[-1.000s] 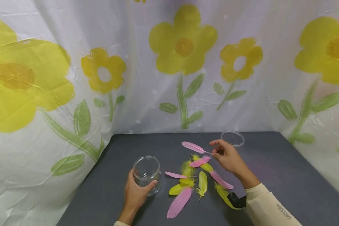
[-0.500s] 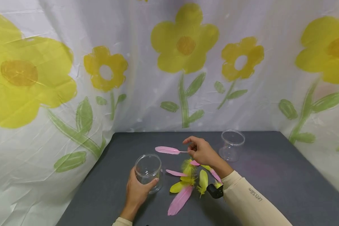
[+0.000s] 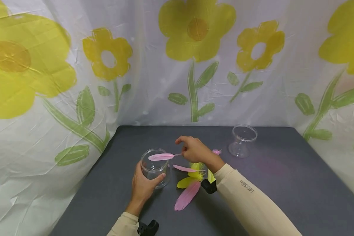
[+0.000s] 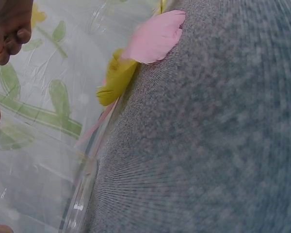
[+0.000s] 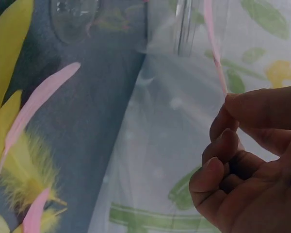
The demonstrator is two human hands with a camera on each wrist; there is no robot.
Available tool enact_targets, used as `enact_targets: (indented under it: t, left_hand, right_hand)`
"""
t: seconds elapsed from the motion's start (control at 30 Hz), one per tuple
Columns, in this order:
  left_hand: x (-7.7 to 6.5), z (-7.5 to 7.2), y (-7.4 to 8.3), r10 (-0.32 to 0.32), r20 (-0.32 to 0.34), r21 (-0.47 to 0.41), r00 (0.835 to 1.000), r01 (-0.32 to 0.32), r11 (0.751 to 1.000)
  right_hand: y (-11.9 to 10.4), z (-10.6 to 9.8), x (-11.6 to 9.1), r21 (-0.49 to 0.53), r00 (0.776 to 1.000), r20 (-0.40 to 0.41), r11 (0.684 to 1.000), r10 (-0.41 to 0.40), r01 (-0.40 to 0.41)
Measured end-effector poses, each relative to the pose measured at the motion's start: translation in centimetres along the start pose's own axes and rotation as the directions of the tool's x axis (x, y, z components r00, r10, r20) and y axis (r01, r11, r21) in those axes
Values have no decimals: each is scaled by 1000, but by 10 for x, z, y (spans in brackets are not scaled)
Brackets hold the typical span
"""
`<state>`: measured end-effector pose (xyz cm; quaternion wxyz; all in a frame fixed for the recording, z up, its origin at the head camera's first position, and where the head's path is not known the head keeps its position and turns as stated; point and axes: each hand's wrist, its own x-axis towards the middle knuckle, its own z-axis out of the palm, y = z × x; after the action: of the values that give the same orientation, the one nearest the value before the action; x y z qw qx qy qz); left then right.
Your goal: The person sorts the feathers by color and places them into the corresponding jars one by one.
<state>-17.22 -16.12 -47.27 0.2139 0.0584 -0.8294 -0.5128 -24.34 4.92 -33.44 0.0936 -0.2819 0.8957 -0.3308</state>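
My left hand (image 3: 144, 185) grips a clear plastic jar (image 3: 155, 168) from its left side, thumb across the front. The jar stands on the table with its mouth open upward. With thumb and fingertips my right hand (image 3: 194, 150) pinches the quill of a pink feather (image 3: 160, 157). That feather lies level and overlaps the jar's mouth in the head view. In the right wrist view the quill (image 5: 219, 65) runs up from the pinching fingers. A pile of loose feathers, a yellow one (image 3: 185, 182) and a pink one (image 3: 187, 195) among them, lies under the right forearm, partly hidden.
A second clear jar (image 3: 242, 141) stands near the far right of the dark grey table (image 3: 277, 183). Behind the table's back edge hangs a white curtain (image 3: 147, 98) printed with yellow flowers. Dark wrist cameras sit at both sleeves.
My right hand has carried the pink feather leftward from above the pile to the jar's mouth. The left hand keeps its hold on the jar. The head view has tilted down slightly.
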Motion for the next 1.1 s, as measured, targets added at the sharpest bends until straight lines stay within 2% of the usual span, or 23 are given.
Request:
enact_targets:
  t: [0.27, 0.5, 0.67, 0.9, 1.1]
  left_hand:
    - [13, 1, 8, 55, -22, -6, 998, -55, 998]
    - [19, 4, 14, 65, -5, -2, 998, -65, 998]
    - [11, 3, 10, 59, 13, -17, 998, -59, 998]
    - [-3, -1, 0, 15, 8, 2, 1000, -15, 1000]
    - [0, 0, 0, 28, -5, -3, 1000, -28, 1000]
  right_hand:
    - [-18, -7, 15, -72, 1000, -17, 997, -26, 24]
    - [-24, -17, 16, -118, 999, -9, 992, 50, -50]
    - [-26, -8, 16, -134, 994, 15, 986, 105, -102]
    - [-20, 22, 19, -55, 998, -36, 997, 56, -58]
    - [-13, 32, 19, 63, 988, -154, 998, -16, 26]
